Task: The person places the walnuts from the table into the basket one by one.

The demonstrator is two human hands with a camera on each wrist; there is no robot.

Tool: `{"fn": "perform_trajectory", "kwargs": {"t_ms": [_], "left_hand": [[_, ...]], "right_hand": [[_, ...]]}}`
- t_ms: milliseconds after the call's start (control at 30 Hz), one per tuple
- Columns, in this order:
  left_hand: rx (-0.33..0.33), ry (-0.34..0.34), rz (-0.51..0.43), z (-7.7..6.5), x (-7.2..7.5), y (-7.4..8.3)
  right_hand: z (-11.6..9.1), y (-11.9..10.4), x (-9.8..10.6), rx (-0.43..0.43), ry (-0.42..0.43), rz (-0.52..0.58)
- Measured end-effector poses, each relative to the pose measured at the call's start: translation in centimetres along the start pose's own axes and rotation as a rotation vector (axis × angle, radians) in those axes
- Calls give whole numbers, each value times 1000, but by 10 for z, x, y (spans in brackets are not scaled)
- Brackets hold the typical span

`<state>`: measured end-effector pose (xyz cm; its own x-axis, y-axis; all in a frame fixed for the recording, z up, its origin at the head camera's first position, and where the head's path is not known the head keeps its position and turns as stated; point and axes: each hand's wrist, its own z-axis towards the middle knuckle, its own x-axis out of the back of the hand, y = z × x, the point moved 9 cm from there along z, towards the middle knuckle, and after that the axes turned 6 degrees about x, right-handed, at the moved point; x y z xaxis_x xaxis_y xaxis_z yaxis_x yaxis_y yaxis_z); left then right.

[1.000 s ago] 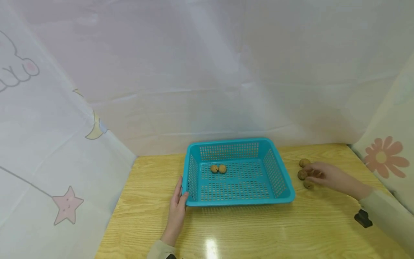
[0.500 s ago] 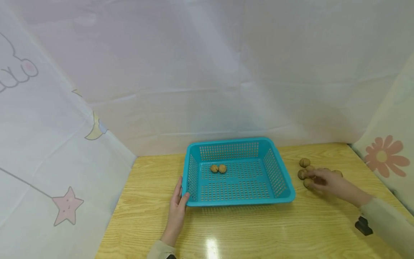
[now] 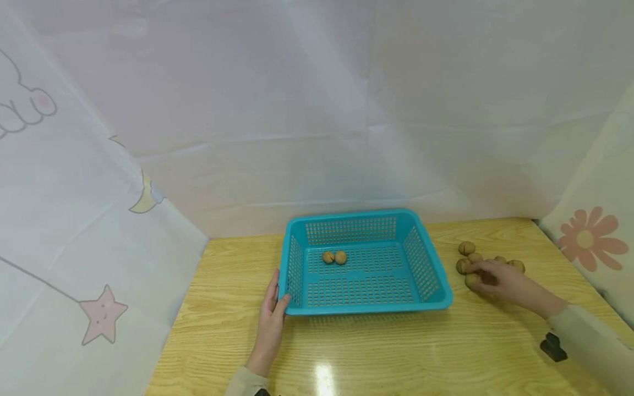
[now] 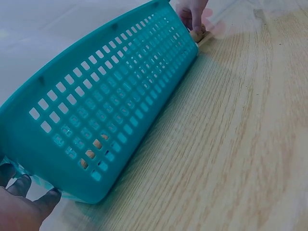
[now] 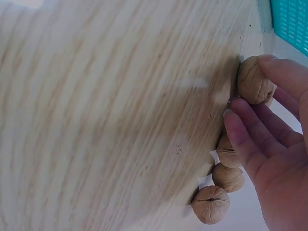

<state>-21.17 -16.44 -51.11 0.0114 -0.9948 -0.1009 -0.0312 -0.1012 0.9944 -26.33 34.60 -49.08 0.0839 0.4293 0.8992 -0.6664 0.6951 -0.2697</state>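
Observation:
A turquoise plastic basket (image 3: 366, 309) with perforated walls sits on the table. Two walnuts (image 3: 340, 258) lie inside it, side by side towards the left. My left hand (image 3: 270, 324) holds the basket's left side near the front corner, thumb at the rim and fingers along the outer wall. To the basket's right, my right hand (image 3: 510, 283) is low among several loose walnuts (image 3: 466, 248). Its thumb and fingers close around one walnut (image 5: 255, 81), which still appears to rest on the table. The palm partly covers other walnuts (image 5: 211, 204).
The wooden table (image 3: 218, 330) meets a pale cloth backdrop (image 3: 322, 110) behind the basket. Printed cloth also hangs at the left and right sides. More walnuts (image 3: 517, 266) lie behind the right hand.
My right hand has drawn slightly back to the right and lower, uncovering more walnuts behind it, and its fingers have come around the nearest one. Left hand and basket stay put.

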Motion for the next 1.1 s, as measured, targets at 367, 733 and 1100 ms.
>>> {"fn": "perform_trajectory", "kwargs": {"t_ms": [367, 733, 1100], "left_hand": [[-5, 1, -17, -2, 1, -1], [-15, -2, 4, -2, 0, 0], [-22, -4, -3, -1, 0, 1]], "right_hand": [[3, -10, 6, 56, 13, 125], [14, -30, 27, 4, 5, 149], [37, -52, 48, 1, -10, 165]]}}
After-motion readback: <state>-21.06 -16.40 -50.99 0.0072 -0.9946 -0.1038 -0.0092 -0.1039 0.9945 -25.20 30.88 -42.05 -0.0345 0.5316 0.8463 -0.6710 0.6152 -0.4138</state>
